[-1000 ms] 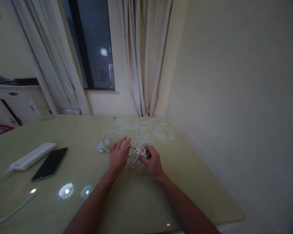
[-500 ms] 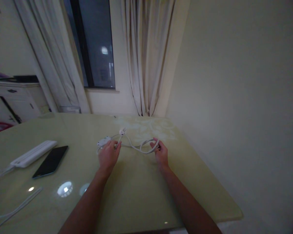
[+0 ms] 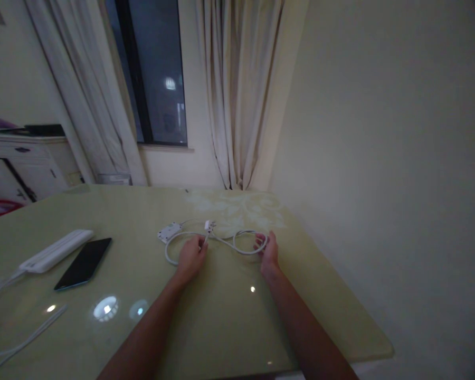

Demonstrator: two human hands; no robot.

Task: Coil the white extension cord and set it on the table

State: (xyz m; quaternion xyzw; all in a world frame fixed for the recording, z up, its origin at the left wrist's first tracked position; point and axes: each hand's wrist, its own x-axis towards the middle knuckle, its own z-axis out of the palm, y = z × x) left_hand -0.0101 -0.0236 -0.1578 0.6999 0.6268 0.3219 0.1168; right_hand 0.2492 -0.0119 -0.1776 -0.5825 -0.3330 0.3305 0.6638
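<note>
A white power cord [image 3: 243,252] runs in loose loops across the middle of the table. My left hand [image 3: 192,256] pinches it just below the white plug [image 3: 209,226], whose prongs point up and to the right. Around the right-hand loop, the fingers of my right hand [image 3: 269,252] are curled, with the cord between thumb and fingers. A small white socket block [image 3: 170,232] lies on the table beyond my left hand, beside another bend of the cord.
On the left lie a long white power strip [image 3: 57,252] and a black phone [image 3: 84,264]. A doubled white cable [image 3: 34,335] reaches in from the lower left. The pale green glossy table [image 3: 221,327] meets the wall on the right; curtains and a window stand behind.
Both hands have shifted right, the left one further, carrying the plug and cord along. A bend of cord left of my left hand now shows clearly. The socket block stays put.
</note>
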